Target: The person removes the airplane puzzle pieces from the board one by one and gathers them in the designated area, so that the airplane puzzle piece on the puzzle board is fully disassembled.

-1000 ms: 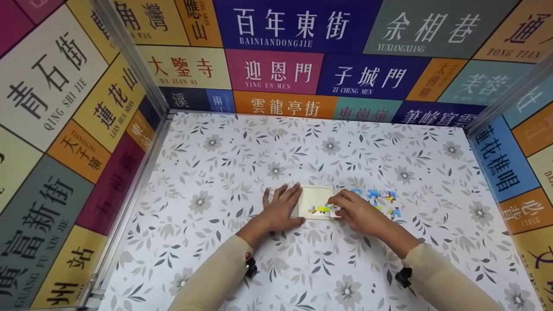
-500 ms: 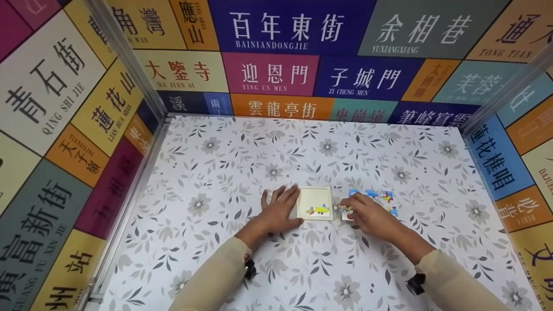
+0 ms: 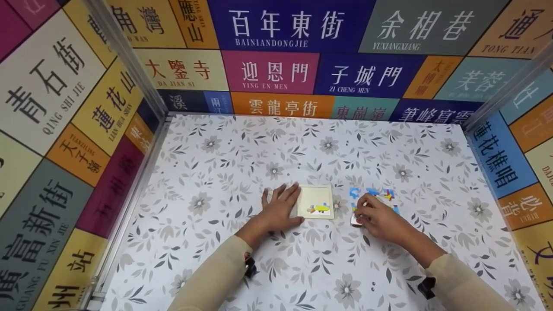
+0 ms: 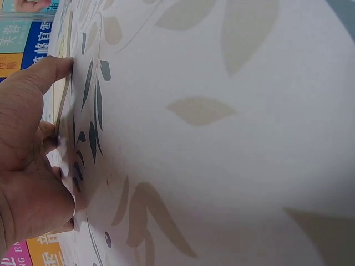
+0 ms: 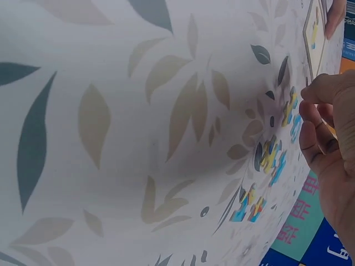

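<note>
A shallow cream puzzle tray [image 3: 312,195] lies on the patterned tabletop, with a yellow-and-white joined section [image 3: 320,209] in its lower right corner. My left hand [image 3: 281,211] rests at the tray's left side, fingers spread and thumb near the lower left corner; the left wrist view shows this hand [image 4: 30,144] against the tray edge. Right of the tray, my right hand [image 3: 382,220] pinches a small white puzzle piece [image 3: 355,221] between thumb and fingers. In the right wrist view, that piece is mostly hidden by the right hand [image 5: 333,138].
Several loose blue, yellow and red puzzle pieces [image 3: 388,194] lie beyond and beneath the right hand, partly covered by it. The right wrist view shows them as scattered pieces [image 5: 272,155]. Sign-printed panels [image 3: 276,73] enclose the table [image 3: 242,147] at back and sides.
My right hand has drawn away from the tray's lower right corner to the right, carrying the puzzle piece with it. The left hand has stayed at the tray.
</note>
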The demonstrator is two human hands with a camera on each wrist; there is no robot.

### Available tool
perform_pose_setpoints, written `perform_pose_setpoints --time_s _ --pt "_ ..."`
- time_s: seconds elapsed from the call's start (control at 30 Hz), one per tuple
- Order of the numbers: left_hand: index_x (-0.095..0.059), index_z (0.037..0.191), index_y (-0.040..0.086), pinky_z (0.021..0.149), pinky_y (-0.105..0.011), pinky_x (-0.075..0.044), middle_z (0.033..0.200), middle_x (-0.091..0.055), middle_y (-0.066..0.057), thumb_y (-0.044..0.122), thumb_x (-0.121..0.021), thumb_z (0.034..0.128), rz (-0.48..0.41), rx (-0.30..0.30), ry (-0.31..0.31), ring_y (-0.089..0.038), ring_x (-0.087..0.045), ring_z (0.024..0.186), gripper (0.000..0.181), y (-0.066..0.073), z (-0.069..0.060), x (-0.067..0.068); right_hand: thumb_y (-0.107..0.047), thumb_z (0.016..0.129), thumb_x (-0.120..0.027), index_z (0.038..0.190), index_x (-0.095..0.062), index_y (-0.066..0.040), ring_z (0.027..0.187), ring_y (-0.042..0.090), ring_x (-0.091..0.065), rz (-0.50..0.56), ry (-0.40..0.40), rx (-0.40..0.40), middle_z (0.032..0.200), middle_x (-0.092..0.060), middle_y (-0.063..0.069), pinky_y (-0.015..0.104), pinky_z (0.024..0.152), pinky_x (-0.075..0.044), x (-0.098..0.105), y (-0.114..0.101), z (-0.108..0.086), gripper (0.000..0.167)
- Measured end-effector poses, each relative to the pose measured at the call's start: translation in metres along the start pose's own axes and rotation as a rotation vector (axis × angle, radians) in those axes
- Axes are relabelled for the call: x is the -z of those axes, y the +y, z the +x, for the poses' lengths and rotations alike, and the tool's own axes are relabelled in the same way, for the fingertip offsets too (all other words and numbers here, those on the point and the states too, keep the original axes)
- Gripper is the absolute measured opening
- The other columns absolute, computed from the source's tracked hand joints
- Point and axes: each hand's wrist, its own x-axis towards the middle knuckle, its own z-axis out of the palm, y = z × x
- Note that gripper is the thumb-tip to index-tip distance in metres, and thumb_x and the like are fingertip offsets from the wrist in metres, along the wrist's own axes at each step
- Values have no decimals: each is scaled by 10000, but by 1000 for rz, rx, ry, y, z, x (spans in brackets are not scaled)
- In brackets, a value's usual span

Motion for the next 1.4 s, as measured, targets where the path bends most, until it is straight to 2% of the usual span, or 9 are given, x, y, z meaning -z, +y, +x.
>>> perform_pose_setpoints --time_s 0.23,0.47,0.7,0.97,1.17,1.4 --pt "-219 1791 209 1320 -760 -36 1880 -155 57 559 -649 1014 -14 0 -6 -313 -130 1733 954 0 0 0 147 832 -869 916 -800 -76 867 216 -732 -20 -24 39 1120 -607 129 293 721 -611 1 1 -6 249" --pt "-235 1785 176 1314 -771 -38 1878 -173 23 531 -659 1006 -17 -7 3 -340 -142 1726 955 0 1 0 150 838 -865 914 -812 -73 878 227 -736 -81 -35 87 1094 -622 126 310 722 -625 0 3 -8 241" --pt "-242 1784 182 1316 -762 -53 1878 -171 38 545 -671 993 -2 -7 8 -335 -155 1725 970 -1 2 -2 155 834 -865 914 -820 -60 894 237 -734 -93 -52 77 1110 -634 125 320 723 -630 0 3 -9 234" --pt "-213 1791 193 1321 -760 45 1885 -128 54 563 -666 973 -61 -10 8 -328 -95 1741 1005 -11 10 -14 135 854 -864 943 -825 -68 910 239 -743 -98 -53 59 1125 -633 117 327 729 -633 -1 2 -11 225" --pt "-250 1782 179 1312 -776 -17 1878 -172 36 541 -673 982 -42 -13 19 -339 -138 1727 975 -4 4 -6 149 866 -833 915 -817 -81 858 226 -735 -92 -30 87 1117 -631 146 338 703 -618 -2 2 -11 236" --pt "-248 1784 194 1323 -753 -61 1874 -186 43 561 -660 1010 7 1 12 -315 -157 1725 950 0 0 -1 103 815 -803 848 -829 -103 813 222 -679 -177 36 169 1054 -660 162 387 686 -580 -7 5 -9 210"
